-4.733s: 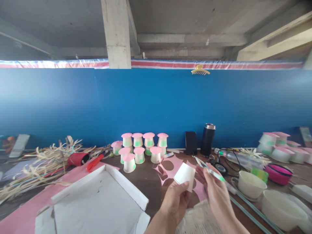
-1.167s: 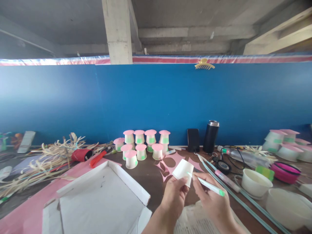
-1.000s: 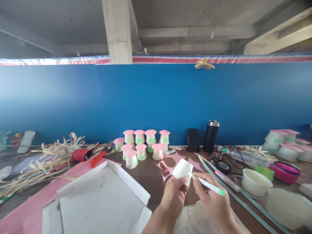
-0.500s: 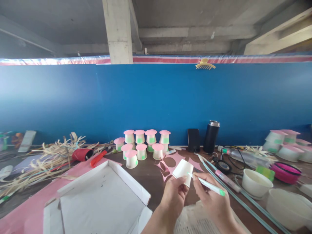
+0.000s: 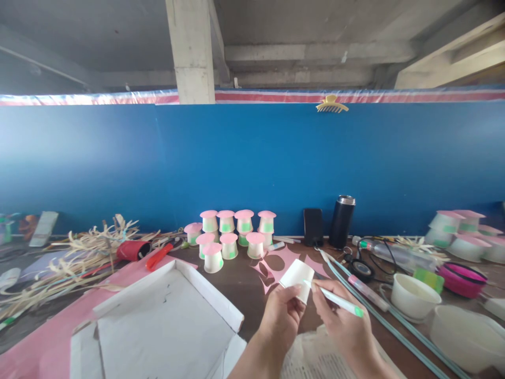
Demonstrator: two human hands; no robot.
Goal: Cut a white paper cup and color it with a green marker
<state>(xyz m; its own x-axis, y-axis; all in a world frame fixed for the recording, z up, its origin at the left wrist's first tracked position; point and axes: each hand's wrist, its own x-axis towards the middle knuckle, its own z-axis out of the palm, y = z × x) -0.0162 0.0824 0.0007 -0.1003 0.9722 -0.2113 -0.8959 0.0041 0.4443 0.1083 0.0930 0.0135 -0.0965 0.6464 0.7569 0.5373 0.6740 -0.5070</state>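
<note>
My left hand (image 5: 283,315) is closed around a white paper cup (image 5: 296,275), held tilted over the table with its thumb across the side. Between the fingers of my right hand (image 5: 344,316) is a white marker (image 5: 338,301) with a green end. Its tip meets the cup's side, where a pale green mark shows. Beyond my hands stand several upturned paper cups (image 5: 213,261) with pink paper discs on top and green patches on their sides, some stacked. Pink paper with round holes cut out (image 5: 278,261) lies just behind the held cup.
A white box lid (image 5: 161,326) lies left, beside wood shavings (image 5: 98,237) and red-handled scissors (image 5: 158,257). At the back stand a phone (image 5: 313,226) and black bottle (image 5: 342,222). White bowls (image 5: 414,297), pale blue tubes (image 5: 389,316) and a pink pouch (image 5: 463,280) are on the right.
The cup and both hands have shifted very slightly. The marker's tip stays at the cup's side, and everything else is as before.
</note>
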